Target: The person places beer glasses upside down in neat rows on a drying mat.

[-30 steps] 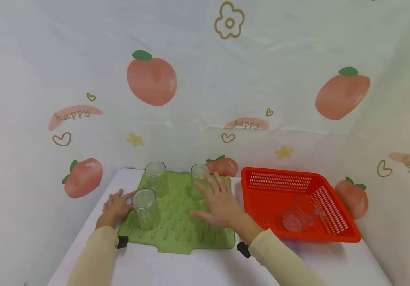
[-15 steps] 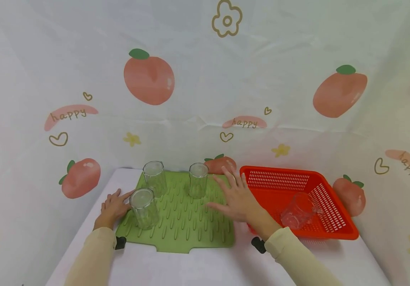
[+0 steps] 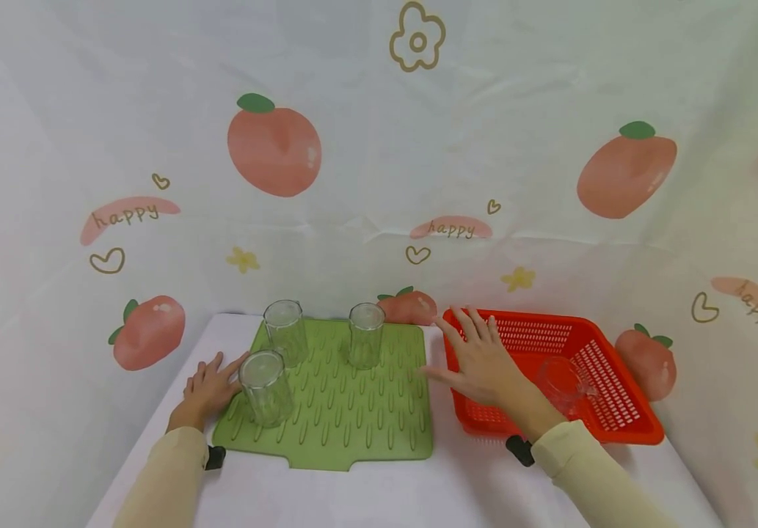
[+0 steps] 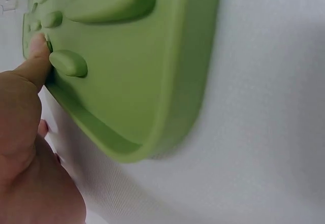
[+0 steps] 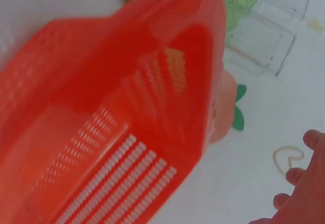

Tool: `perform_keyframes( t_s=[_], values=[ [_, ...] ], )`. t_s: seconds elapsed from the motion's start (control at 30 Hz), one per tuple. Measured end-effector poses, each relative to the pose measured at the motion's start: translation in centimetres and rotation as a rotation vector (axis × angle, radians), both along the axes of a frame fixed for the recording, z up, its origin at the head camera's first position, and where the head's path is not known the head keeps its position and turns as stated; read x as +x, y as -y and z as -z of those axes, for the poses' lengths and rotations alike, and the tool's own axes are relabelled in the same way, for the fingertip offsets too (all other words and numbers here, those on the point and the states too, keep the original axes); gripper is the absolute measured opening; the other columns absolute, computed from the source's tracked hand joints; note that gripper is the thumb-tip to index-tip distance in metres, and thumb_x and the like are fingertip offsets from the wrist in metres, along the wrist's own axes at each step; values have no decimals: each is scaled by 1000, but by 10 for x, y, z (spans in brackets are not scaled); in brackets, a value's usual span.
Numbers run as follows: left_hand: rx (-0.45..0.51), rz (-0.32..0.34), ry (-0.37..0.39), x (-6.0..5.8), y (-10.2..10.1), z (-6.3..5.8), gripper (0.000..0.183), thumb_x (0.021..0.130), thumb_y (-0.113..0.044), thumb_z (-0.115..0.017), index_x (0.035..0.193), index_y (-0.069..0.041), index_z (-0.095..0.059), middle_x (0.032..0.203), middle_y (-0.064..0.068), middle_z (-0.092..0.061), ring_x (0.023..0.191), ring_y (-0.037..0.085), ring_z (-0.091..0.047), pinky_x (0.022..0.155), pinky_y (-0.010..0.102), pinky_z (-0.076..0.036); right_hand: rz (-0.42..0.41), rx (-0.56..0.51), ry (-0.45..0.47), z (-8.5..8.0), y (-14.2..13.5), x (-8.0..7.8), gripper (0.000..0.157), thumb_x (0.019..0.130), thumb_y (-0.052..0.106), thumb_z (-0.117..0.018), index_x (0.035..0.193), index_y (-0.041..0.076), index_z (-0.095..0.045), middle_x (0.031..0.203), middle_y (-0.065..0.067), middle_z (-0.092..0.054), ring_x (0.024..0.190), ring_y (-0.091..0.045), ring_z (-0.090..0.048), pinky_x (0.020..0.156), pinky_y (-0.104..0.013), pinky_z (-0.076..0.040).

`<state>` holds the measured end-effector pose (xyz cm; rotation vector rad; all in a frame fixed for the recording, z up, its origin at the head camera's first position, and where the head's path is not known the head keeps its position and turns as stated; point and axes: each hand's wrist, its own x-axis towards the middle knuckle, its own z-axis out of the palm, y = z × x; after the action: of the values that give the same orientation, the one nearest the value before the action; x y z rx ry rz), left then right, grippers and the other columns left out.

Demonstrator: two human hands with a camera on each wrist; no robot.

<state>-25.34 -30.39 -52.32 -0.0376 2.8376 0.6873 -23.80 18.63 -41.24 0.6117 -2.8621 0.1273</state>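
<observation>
My left hand (image 3: 210, 389) rests at the left edge of a green ridged drying mat (image 3: 352, 411). In the left wrist view its thumb (image 4: 35, 64) presses on the mat's rim. Three clear glasses stand on the mat: one at the front left (image 3: 269, 392), one behind it (image 3: 288, 339), one at the back right (image 3: 366, 339). Over the left side of a red plastic basket (image 3: 629, 392) hovers my right hand (image 3: 484, 367), fingers spread, holding nothing. A clear glass mug (image 3: 563, 381) lies tilted in the basket, partly hidden by that hand and forearm.
A white cloth covers the table (image 3: 379, 499). Behind it hangs a white curtain (image 3: 352, 249) printed with fruit, close to the back of the mat and basket. The basket stands just right of the mat, with a narrow gap between.
My right hand has moved right, from near the back right glass on the mat to over the basket's left side. The left hand and the glasses stay in place.
</observation>
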Motion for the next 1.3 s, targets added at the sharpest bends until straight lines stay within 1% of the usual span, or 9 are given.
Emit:
perform_keyframes(
  t_s=[0.1,0.17,0.33,0.47,0.7,0.93,1.13,1.3],
  values=[
    [0,4,-2,0,-1,0,56,100,-31,-45,152,-21,-25,156,31,-3,137,62,4,106,76,-2,8,0,-2,-4,-12,-1,90,82,78,-43,152,26,-23,159,-12,-18,147,-40,-13,115,-67,-11],
    [4,-2,0,0,-1,0,57,99,-30,-45,152,-21,-25,156,30,-2,137,62,4,106,76,-1,18,-8,4,-7,-20,-1,89,82,76,-47,152,26,-25,159,-12,-16,147,-40,-13,115,-67,-10],
    [16,-20,2,0,-1,1,57,98,-26,-45,152,-22,-26,156,30,-2,138,61,5,106,76,-1,57,-8,35,-9,-41,0,93,79,78,-48,153,28,-21,161,-13,-12,146,-43,-13,114,-68,-9],
    [23,-24,3,0,-2,0,57,98,-27,-45,152,-21,-26,156,30,-2,137,62,5,106,77,-1,88,-15,62,-10,-59,3,96,78,78,-49,153,25,-20,159,-16,-14,144,-46,-14,113,-69,-10],
    [24,-20,2,0,-1,0,57,99,-30,-45,152,-22,-26,156,30,-2,138,61,5,106,76,-2,148,-12,128,-5,-89,10,101,77,77,-52,154,23,-17,160,-17,-11,146,-45,-5,112,-70,-10],
    [32,-24,3,-1,-2,0,57,98,-28,-46,151,-22,-27,156,30,-2,137,62,5,106,77,-2,183,-16,131,-2,-112,14,103,75,77,-54,154,21,-18,159,-18,-10,143,-49,-8,109,-73,-10],
    [41,-25,5,-2,-2,0,57,97,-23,-45,152,-22,-27,156,30,-1,137,62,7,106,76,0,209,-8,166,1,-126,20,104,77,75,-55,153,16,-17,156,-25,-13,140,-53,-10,106,-76,-9],
    [50,-27,5,-3,0,3,58,97,-23,-45,152,-21,-27,156,30,0,138,61,8,106,76,1,244,-14,208,7,-136,23,104,78,72,-56,152,10,-18,154,-29,-14,137,-57,-12,103,-78,-10]
  ],
)
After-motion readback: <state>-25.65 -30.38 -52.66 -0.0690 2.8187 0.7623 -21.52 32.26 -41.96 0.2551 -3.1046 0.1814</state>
